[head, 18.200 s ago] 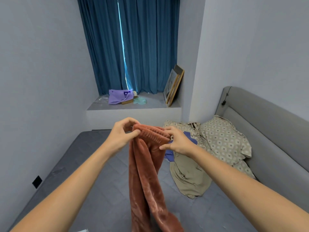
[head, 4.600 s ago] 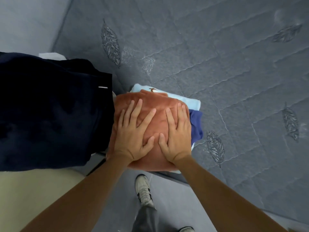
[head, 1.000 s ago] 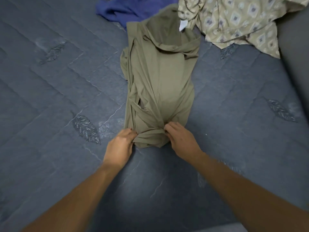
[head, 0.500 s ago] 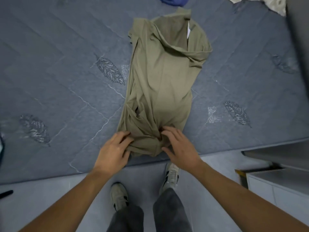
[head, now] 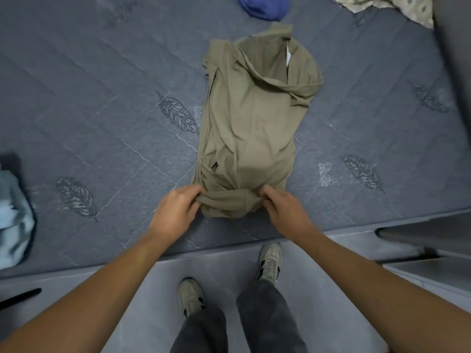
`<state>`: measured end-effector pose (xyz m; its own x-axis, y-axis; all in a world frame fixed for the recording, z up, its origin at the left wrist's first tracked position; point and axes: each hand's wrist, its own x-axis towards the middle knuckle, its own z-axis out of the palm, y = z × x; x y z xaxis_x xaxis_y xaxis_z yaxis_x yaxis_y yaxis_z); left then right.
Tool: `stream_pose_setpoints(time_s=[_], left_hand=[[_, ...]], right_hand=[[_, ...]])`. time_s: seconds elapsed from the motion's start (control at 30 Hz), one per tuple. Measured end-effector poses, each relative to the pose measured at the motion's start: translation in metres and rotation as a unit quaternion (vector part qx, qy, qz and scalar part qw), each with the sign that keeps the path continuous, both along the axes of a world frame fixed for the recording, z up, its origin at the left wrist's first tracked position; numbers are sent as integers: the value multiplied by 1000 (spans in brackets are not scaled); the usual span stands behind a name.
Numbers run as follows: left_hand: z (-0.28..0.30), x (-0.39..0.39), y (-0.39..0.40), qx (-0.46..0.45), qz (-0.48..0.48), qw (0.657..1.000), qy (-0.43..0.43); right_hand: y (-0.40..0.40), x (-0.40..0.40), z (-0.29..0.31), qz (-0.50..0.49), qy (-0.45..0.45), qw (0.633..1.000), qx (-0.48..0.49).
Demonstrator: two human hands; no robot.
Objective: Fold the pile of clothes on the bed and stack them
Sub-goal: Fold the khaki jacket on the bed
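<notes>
Grey bed, rumpled olive shirt

We are in a home bedroom: a bed with a grey quilted, leaf-stitched mattress fills the view, loose clothes lie on it, including an olive garment and a patterned one far right.
</notes>
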<state>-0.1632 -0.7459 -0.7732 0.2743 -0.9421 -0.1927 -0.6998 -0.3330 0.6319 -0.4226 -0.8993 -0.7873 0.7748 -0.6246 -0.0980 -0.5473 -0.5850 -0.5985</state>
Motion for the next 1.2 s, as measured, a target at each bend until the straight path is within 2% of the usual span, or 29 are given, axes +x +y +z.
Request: stream_pose_setpoints(time_s=[0.1,0.27,0.57,0.83,1.03,1.2], left_hand=[[51,15,-25,-48,51,997,31],[192,45,-81,-130,65,989,31],[491,97,-134,-238,67,969,-22],[712,100,-128,-340,68,937,-50],[809,89,-118,-366,81,927,-20],[836,81,-116,-393,103,914,-16]], right_hand=[[-25,13,58,-79,-69,993,54],[-79,50,191,-120,-134,984,9],[-148,106,483,-73,-227,968,-80],[-163,135,689,-45,-347,929,-117],[-177,147,783,-1,-404,908,-107],[-185,158,815,46,-428,899,-83]])
